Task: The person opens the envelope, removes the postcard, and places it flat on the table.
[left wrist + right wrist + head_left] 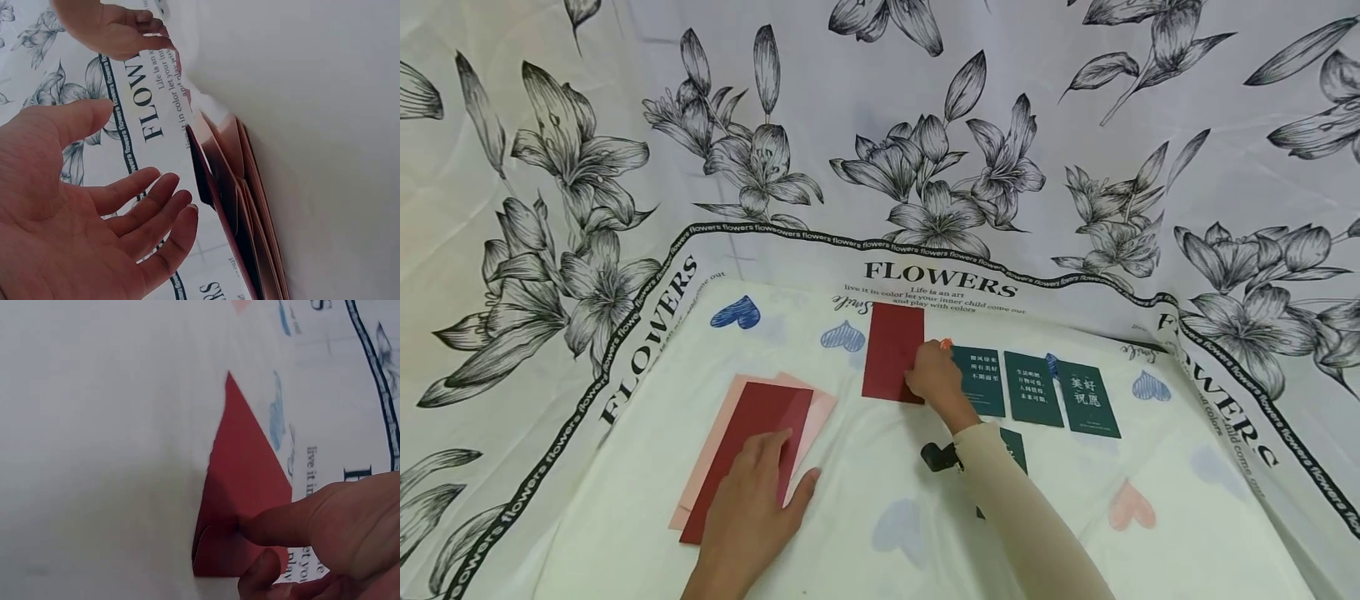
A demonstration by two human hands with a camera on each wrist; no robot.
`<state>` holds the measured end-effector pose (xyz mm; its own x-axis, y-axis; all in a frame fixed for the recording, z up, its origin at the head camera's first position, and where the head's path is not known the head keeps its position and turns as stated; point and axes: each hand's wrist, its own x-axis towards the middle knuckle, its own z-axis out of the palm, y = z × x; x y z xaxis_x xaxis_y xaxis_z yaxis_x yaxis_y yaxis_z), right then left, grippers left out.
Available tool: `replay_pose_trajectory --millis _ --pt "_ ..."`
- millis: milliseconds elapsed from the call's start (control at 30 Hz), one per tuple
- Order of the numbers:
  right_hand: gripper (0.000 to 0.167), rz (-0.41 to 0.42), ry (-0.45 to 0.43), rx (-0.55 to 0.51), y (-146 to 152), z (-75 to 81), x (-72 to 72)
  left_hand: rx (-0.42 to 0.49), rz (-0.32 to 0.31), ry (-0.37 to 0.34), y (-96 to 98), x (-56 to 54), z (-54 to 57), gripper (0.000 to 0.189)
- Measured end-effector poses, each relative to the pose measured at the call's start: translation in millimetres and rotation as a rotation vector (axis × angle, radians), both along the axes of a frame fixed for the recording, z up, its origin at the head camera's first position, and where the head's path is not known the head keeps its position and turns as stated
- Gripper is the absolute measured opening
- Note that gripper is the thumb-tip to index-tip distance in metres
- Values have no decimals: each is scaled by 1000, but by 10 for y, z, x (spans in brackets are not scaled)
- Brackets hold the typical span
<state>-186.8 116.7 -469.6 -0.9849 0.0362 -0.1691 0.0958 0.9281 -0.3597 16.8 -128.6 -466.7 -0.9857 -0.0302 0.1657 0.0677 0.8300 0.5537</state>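
My left hand (752, 500) is spread over a stack at the left, fingers straight or slightly bent. The top of that stack is a dark red envelope (775, 408), with pink envelopes (715, 454) fanned beneath it. In the left wrist view the hand (119, 206) holds nothing, and the layered stack edges (250, 206) lie beside it. Farther back, my right hand (936, 379) pinches the right edge of a second red envelope (889, 350). The right wrist view has the thumb (275, 526) on this envelope (247, 462), other fingers curled by its edge.
Right of the right hand, green cards with white characters (1036, 387) lie in a row. Another green card (1011, 446) is partly hidden under the right forearm. A small orange thing (946, 343) shows by the right fingers. Flower-printed cloth (940, 167) rises behind the table.
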Motion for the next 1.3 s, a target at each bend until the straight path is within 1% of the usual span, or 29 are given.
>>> replay_pose_trajectory --millis 100,167,233,300,367,433,500,633,733,867,967,1167,1300 --pt "13 -40 -31 -86 9 6 -89 10 -9 6 39 -29 2 67" --pt "8 -49 -48 -147 38 -2 -138 21 -18 12 72 -40 2 66" --pt "6 -51 -64 -193 84 -20 -148 32 -27 7 103 -37 0 65" --pt "12 -49 -73 -219 148 -52 -117 34 -39 -7 125 -27 -2 65" --pt "22 -45 -67 -236 175 -69 -83 31 -38 -14 120 -20 2 66" --pt "31 -44 -48 -252 195 -82 -43 23 -37 -13 109 -22 5 66" --pt "37 -39 -23 -265 203 -81 -10 20 -36 -1 96 -26 10 65" --pt "44 -17 25 -282 186 -27 53 25 -39 23 85 -19 18 63" --pt "48 1 59 -337 177 53 109 31 -35 36 83 -6 24 61" --pt "52 26 102 -432 219 171 229 41 -33 48 89 4 27 60" --pt "53 41 102 -486 263 255 360 54 -38 47 99 3 35 59" --pt "54 73 84 -622 334 355 605 82 -45 -3 137 -3 67 59" --pt "54 85 80 -661 372 390 751 113 -53 -31 169 -5 75 59"
